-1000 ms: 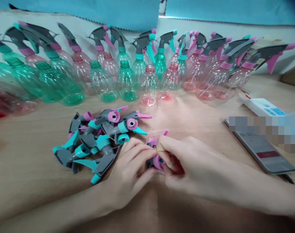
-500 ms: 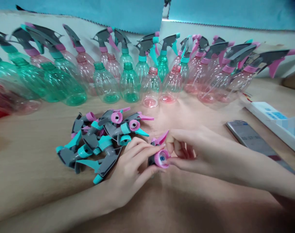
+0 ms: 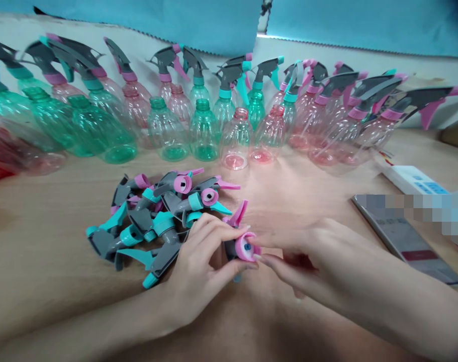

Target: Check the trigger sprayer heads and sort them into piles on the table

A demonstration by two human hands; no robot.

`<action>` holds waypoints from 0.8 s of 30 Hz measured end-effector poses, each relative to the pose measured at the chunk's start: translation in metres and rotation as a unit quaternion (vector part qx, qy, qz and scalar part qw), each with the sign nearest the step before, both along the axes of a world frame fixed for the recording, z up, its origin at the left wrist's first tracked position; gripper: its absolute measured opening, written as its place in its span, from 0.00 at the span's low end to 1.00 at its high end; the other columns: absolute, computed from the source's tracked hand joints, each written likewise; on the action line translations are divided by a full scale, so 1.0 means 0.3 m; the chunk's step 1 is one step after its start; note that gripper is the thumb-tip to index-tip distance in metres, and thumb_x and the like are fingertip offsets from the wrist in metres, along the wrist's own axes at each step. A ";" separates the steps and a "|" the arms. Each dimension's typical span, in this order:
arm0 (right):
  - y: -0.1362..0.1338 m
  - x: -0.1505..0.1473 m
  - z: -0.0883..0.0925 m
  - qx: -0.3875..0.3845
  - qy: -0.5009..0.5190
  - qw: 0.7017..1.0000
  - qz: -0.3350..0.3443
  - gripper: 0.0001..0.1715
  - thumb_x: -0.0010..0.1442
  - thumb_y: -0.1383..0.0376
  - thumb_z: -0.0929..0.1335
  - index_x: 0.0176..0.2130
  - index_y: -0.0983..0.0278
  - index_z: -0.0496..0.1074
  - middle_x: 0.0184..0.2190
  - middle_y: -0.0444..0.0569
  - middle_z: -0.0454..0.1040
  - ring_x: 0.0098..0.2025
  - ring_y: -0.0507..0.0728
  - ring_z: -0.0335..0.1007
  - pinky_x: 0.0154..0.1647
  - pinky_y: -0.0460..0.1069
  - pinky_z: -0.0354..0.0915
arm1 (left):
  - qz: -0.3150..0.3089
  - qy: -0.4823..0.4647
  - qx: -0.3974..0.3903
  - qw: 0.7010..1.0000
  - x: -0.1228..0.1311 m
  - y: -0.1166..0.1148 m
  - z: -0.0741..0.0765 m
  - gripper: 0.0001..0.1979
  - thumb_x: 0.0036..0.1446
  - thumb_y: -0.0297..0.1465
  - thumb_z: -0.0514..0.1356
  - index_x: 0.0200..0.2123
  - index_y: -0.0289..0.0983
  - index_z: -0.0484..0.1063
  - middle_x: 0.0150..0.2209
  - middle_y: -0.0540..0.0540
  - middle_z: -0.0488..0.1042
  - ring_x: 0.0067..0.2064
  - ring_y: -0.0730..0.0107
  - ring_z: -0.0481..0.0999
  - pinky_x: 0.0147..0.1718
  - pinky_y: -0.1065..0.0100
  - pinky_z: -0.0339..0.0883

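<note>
A grey trigger spray head with a pink collar [image 3: 247, 247] is held just above the table, its open end turned toward me. Inside the collar a white rim and a small dark blue centre show. My left hand [image 3: 204, 256] pinches this collar between thumb and fingers from the left. From the right, the thumb and forefinger of my right hand [image 3: 304, 256] close on the collar's edge; its other fingers are curled under. Beside my left hand lies a heap of loose spray heads [image 3: 164, 221] with grey bodies and teal or pink collars.
Uncapped green bottles [image 3: 204, 130] and pink bottles [image 3: 237, 141] stand behind the heap, before a row of bottles with spray heads [image 3: 264, 93]. At the right lie a phone [image 3: 409, 241] and a white box [image 3: 413, 176]. Blue cloth [image 3: 364, 25] hangs behind.
My right hand has shifted down, its forefinger now stretched to the collar's upper edge. The held spray head has moved slightly left, and its pink trigger leans less to the right.
</note>
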State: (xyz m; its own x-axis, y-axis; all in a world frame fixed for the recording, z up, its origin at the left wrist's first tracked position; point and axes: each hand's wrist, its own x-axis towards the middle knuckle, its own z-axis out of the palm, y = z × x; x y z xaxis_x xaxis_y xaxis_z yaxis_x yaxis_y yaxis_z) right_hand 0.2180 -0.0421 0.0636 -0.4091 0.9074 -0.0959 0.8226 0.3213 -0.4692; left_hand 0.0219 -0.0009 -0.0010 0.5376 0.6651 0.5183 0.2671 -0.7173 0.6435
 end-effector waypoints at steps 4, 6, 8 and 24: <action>0.008 0.006 0.016 -0.060 0.033 0.998 0.008 0.16 0.63 0.64 0.61 0.27 0.61 0.72 0.22 0.40 0.70 0.21 0.49 0.57 0.24 0.47 0.54 | -0.008 -0.010 0.009 1.000 -0.002 0.003 -0.006 0.14 0.58 0.27 0.61 0.48 0.36 0.69 0.37 0.46 0.71 0.40 0.65 0.67 0.40 0.62 0.64; 0.021 0.014 0.026 -0.089 0.081 0.992 0.028 0.15 0.64 0.64 0.61 0.31 0.60 0.74 0.23 0.40 0.72 0.22 0.49 0.61 0.26 0.46 0.57 | -0.009 -0.014 0.007 1.000 -0.006 0.005 -0.010 0.14 0.58 0.26 0.61 0.48 0.35 0.68 0.37 0.46 0.71 0.40 0.65 0.67 0.40 0.63 0.64; 0.037 0.022 0.030 -0.107 0.134 0.984 0.040 0.13 0.64 0.63 0.61 0.35 0.59 0.75 0.23 0.39 0.73 0.24 0.49 0.64 0.28 0.45 0.60 | -0.005 -0.014 0.001 1.000 -0.011 0.007 -0.014 0.14 0.58 0.25 0.61 0.48 0.35 0.68 0.37 0.46 0.70 0.40 0.65 0.67 0.39 0.64 0.64; 0.109 0.030 -0.019 -0.173 0.280 0.944 0.002 0.12 0.58 0.62 0.69 0.43 0.57 0.78 0.26 0.42 0.79 0.24 0.48 0.69 0.25 0.42 0.62 | -0.017 -0.029 -0.061 0.998 -0.011 0.011 -0.016 0.15 0.56 0.24 0.63 0.47 0.37 0.70 0.35 0.48 0.70 0.39 0.67 0.68 0.37 0.66 0.65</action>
State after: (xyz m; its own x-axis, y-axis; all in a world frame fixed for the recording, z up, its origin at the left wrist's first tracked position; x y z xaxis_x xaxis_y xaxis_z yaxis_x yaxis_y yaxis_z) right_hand 0.2270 -0.0093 0.0580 -0.4872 0.8595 -0.1544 0.4132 0.0711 -0.9079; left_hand 0.0187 0.0023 -0.0057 0.5320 0.7070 0.4659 0.2041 -0.6411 0.7398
